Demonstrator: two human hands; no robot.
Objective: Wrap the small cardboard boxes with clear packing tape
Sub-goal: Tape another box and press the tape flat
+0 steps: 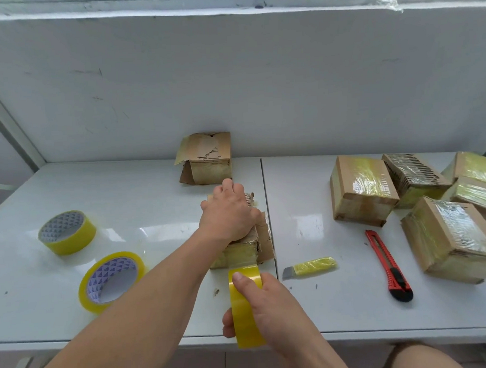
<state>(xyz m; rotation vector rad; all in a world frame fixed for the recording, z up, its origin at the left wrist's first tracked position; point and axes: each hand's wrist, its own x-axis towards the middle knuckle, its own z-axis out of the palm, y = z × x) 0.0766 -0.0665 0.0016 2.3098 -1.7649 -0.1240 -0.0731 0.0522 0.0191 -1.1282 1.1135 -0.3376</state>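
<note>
The cardboard box point(239, 251) is pressed down by the left hand point(228, 212) while the tape roll point(246, 304), grasped in the right hand point(273, 309) fingers, is drawn nearward; cutting is likely needed next.

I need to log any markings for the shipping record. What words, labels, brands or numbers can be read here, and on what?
None can be read.
Spare tape rolls: triangle pattern inside the cores, no words.
Far box: torn dark marks, not readable.
Red knife: no visible text.

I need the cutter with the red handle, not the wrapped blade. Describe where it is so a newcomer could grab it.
Look at the right half of the white table, in front of the pile of taped cardboard boxes. The red and black plastic utility knife lies there, long and slim. The bare blade wrapped in yellow tape lies to its left.
</note>
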